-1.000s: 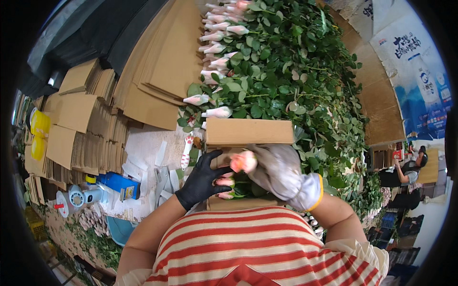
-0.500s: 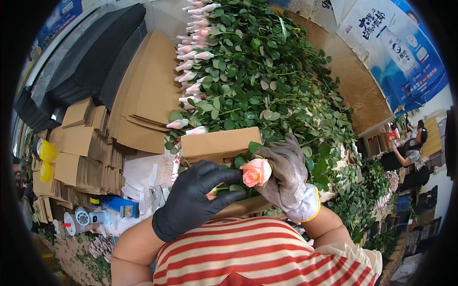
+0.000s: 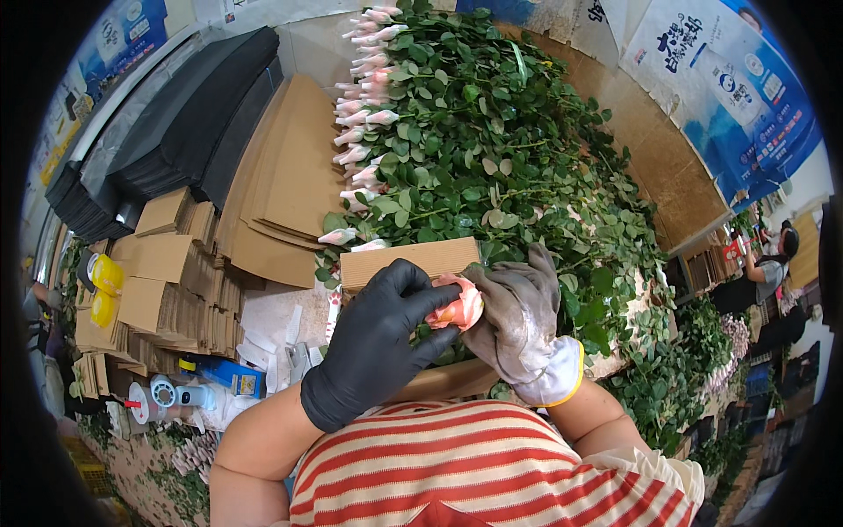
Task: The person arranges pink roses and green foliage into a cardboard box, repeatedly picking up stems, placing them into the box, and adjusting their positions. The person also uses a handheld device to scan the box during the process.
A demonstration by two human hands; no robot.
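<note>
Green foliage spreads widest: a deep heap of roses point(image 3: 500, 158) lies across the work surface, the blooms in pale sleeves lined up along its left edge. Left of it lean large cardboard sheets point(image 3: 294, 176), and beyond them a thick black stack point(image 3: 189, 114). On the right stands a brown board point(image 3: 650, 140), with a blue and white poster point(image 3: 742, 101) beyond it. Smaller folded cardboard pieces point(image 3: 162, 277) are piled at the left, near the pale tabletop point(image 3: 270, 307). At the far right, another person point(image 3: 773, 270) stands in the room. Directly ahead of the wearer is a narrow cardboard box point(image 3: 408, 262).

Close to the wearer's striped top, the black-gloved left hand point(image 3: 373, 351) has thumb and forefinger closed about the petals from the left. The grey-gloved right hand point(image 3: 520, 325) is clamped against the other side, its lower fingers partly hidden. Between them, just in front of the box, sits one peach-pink rose point(image 3: 463, 306).
</note>
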